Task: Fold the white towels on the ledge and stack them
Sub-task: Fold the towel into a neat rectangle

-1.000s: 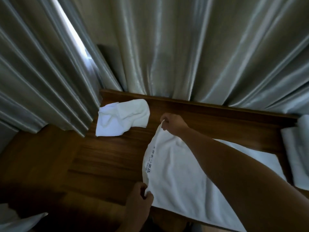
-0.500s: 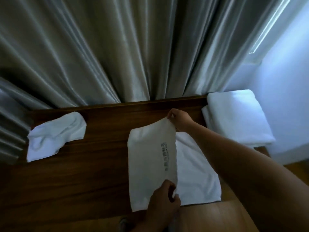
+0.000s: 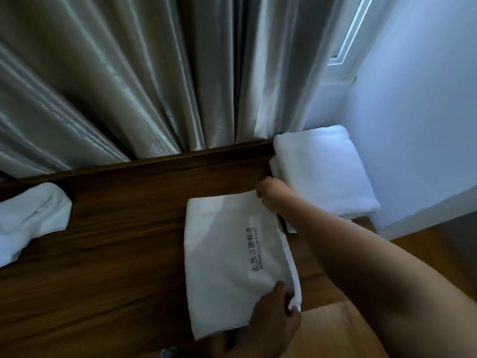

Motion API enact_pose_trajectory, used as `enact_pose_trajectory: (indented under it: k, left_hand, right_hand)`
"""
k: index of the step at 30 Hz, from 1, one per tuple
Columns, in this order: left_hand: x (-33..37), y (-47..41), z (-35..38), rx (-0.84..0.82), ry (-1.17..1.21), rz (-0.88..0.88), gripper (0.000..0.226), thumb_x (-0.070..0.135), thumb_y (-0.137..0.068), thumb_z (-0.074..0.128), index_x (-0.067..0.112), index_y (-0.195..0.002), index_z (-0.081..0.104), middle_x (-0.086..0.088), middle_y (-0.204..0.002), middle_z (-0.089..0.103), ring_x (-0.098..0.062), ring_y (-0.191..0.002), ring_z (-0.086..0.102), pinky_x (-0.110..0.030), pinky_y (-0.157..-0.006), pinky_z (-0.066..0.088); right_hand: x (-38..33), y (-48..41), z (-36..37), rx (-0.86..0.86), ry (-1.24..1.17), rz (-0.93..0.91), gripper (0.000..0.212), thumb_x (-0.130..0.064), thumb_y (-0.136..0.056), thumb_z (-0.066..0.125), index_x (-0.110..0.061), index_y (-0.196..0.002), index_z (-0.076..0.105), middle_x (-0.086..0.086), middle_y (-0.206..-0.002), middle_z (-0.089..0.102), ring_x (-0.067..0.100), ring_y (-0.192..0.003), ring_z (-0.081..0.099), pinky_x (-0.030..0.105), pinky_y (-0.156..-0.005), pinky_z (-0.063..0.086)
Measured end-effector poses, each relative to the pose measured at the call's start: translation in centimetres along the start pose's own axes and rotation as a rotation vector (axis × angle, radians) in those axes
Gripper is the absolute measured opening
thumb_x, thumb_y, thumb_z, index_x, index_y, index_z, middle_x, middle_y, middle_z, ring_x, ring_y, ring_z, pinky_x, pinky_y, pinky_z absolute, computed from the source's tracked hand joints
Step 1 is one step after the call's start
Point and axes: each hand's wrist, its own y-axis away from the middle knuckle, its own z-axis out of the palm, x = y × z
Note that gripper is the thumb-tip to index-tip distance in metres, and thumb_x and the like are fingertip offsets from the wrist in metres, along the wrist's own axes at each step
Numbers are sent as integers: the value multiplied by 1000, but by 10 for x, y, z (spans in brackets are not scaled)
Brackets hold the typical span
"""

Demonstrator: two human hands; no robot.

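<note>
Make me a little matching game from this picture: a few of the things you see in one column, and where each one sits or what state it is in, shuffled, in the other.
Things:
1. printed towel
2. crumpled towel
3. folded stack
4. right hand

Places or states:
A. in the right corner by the wall
B. unfolded, at the left end of the ledge
C. pinching the printed towel's far corner
D. folded over in the middle, held at two corners

Pairs: 1-D, 2-B, 3-A, 4-C
</note>
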Motion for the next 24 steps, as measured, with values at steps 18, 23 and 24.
enact_pose_trajectory:
  k: [18, 23, 24]
  left_hand:
    - [-22, -37, 34, -192, -383, 123, 37, 37, -82, 60, 25, -116, 50, -5, -114, 59, -22, -104, 60, -34, -84, 48]
    - [-68, -26, 9, -102, -723, 260, 70, 67, -64, 57, 36, -126, 53, -6, -127, 62, -27, -115, 61, -51, -95, 36]
    - [-82, -23, -1, -82, -755, 230, 76, 67, -66, 55, 35, -134, 49, -11, -140, 54, -33, -128, 52, -58, -100, 30]
  right_hand:
    - [7, -39, 38, -143, -51, 143, 38, -8, -102, 32, 0, -137, 47, 23, -137, 51, 37, -125, 53, 43, -103, 43]
    - [2, -40, 41, -115, -61, 165, 41, -20, -104, 32, -4, -140, 43, 23, -140, 47, 40, -125, 50, 42, -101, 42]
    - [1, -40, 44, -96, -55, 163, 39, -19, -102, 37, -5, -136, 49, 21, -138, 50, 39, -124, 51, 40, -99, 42]
